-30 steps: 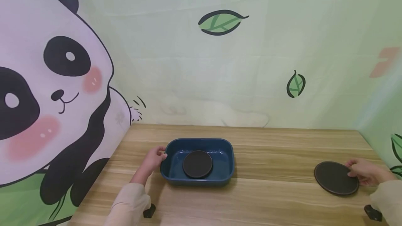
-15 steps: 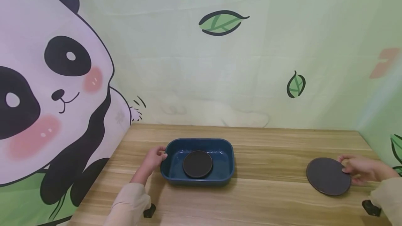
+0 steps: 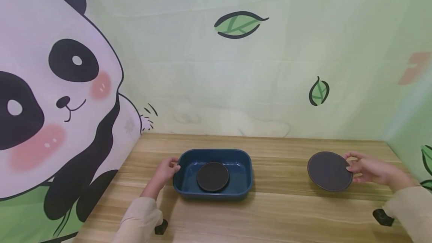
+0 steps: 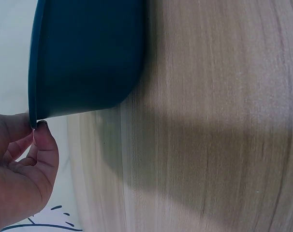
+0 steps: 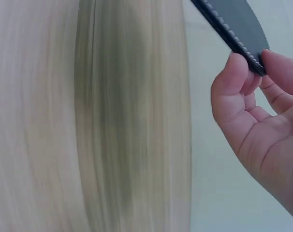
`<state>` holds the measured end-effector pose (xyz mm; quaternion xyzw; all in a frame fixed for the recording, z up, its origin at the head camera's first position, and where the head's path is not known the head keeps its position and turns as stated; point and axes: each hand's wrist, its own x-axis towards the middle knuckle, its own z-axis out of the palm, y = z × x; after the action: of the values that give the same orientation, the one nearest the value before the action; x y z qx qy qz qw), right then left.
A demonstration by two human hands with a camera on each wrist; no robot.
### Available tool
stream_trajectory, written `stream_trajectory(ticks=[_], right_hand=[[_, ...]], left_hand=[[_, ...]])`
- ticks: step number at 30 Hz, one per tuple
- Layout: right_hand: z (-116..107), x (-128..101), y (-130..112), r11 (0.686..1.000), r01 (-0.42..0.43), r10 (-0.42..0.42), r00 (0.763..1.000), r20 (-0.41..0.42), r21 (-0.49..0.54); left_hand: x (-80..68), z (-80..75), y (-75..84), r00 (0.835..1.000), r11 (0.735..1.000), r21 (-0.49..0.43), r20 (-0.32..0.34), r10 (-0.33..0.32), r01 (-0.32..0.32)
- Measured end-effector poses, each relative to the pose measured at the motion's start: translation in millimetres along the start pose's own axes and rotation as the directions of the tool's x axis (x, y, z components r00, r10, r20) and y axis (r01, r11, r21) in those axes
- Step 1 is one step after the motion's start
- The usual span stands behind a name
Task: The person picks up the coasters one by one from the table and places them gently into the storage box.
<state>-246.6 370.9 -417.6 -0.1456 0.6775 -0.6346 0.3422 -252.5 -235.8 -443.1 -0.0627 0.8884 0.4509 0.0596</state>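
My left hand (image 3: 166,171) pinches the left rim of a deep blue rectangular dish (image 3: 241,177), thumb inside and fingers outside. In the left wrist view the fingertips grip the dish's lip (image 4: 34,72) at its corner. A round dark coaster (image 3: 212,176) lies flat on the dish's floor. To the right, my right hand (image 3: 366,168) holds a larger round dark coaster (image 3: 329,171) by its right edge, between thumb and fingers. That coaster is raised and slightly tilted above the table; its stitched edge (image 5: 228,31) shows in the right wrist view.
The wood-grain table (image 3: 280,213) stretches under everything, with a printed cloth backdrop (image 3: 189,66) behind it showing a panda and leaves. Black wrist devices (image 3: 383,217) hang below both sleeves. Bare tabletop lies between the dish and the held coaster.
My right hand has lifted the larger coaster and carried it left and away from me, toward the back of the table. The left hand and the dish have stayed put.
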Motion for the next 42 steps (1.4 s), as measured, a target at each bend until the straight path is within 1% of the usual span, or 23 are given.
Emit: stream_trajectory(ticks=[4, 6, 12, 17, 23, 28, 33, 42], right_hand=[[12.2, 13.0, -6.3, 0.998, 0.048, -0.048, 0.999, 0.008, 0.033], [17.9, 19.2, -10.0, 0.997, 0.058, -0.058, 0.998, 0.001, 0.052], [34.7, 37.5, -21.1, 0.992, 0.077, -0.076, 0.997, -0.018, 0.096], [49.9, 55.2, -23.2, 0.984, 0.111, -0.111, 0.994, -0.012, 0.142], [70.4, 75.8, -23.9, 0.978, 0.136, -0.138, 0.99, 0.004, 0.16], [86.4, 93.9, -25.4, 0.98, 0.13, -0.13, 0.991, -0.006, 0.152], [103.5, 111.3, -29.2, 0.986, 0.109, -0.105, 0.994, -0.036, 0.128], [135.6, 141.6, -35.5, 0.983, 0.093, -0.082, 0.994, -0.074, 0.16]], left_hand=[[0.0, 0.1, 0.4, 1.0, 1.0, 0.011, -0.005, -0.007, 0.007], [0.3, 0.1, 0.2, 1.0, 1.0, 0.016, -0.004, -0.002, 0.003], [1.4, 0.2, -0.4, 1.0, 1.0, 0.008, -0.006, -0.014, 0.014], [2.0, 0.2, -1.1, 1.0, 1.0, 0.008, -0.003, -0.017, 0.017], [1.8, 0.1, -0.5, 1.0, 1.0, 0.011, -0.002, -0.021, 0.021], [1.5, -0.1, -0.2, 1.0, 1.0, 0.002, 0.0, -0.028, 0.028], [1.3, -0.2, -1.0, 0.999, 0.999, -0.006, 0.002, -0.032, 0.032], [5.0, 0.4, -2.4, 0.999, 0.999, 0.001, 0.004, -0.04, 0.04]])
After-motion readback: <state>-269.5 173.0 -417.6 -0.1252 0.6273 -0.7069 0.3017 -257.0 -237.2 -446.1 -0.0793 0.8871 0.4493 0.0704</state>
